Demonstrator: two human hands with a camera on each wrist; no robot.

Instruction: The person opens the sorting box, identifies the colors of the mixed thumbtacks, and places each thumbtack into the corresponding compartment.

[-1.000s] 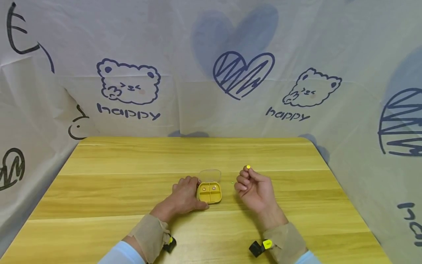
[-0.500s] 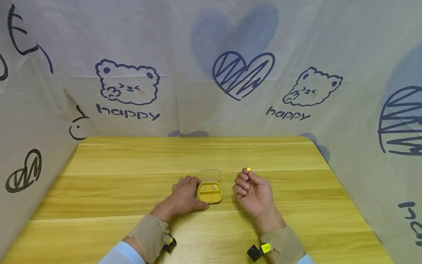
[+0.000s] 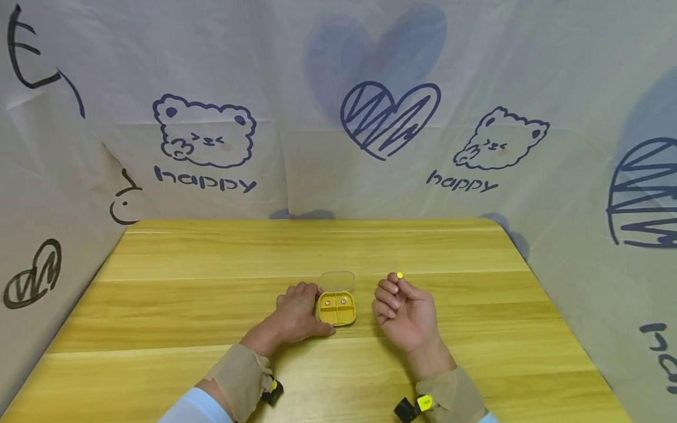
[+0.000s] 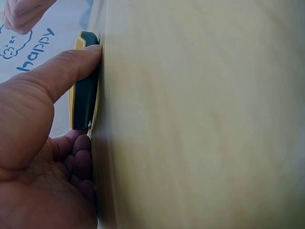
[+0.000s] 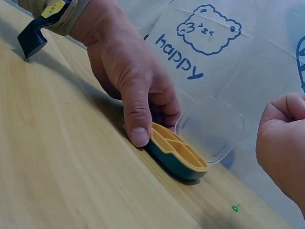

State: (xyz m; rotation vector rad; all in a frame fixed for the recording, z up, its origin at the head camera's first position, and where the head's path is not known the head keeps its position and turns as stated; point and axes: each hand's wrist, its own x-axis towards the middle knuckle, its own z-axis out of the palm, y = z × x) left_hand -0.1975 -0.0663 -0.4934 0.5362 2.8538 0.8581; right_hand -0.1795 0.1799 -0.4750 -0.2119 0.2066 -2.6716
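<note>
A yellow and dark green pill box (image 3: 337, 317) with several compartments lies on the table, its clear lid (image 3: 337, 281) standing raised at the back. Two small round pieces sit in the two rear compartments, one in each; their kind is too small to tell. My left hand (image 3: 298, 314) holds the box from its left, thumb at the front and fingers toward the back. To the right of the box, my right hand (image 3: 409, 317) pinches a yellow thumbtack (image 3: 399, 275) between thumb and forefinger, its round head showing. The other right fingers are curled in.
A green thumbtack (image 5: 235, 208) lies on the wooden table (image 3: 211, 252), just right of the box; the right hand nearly hides it in the head view. A white cloth with drawings (image 3: 317, 176) hangs behind and beside the table.
My right hand has moved slightly toward me with the yellow thumbtack still pinched. The left hand and the pill box have stayed where they were.
</note>
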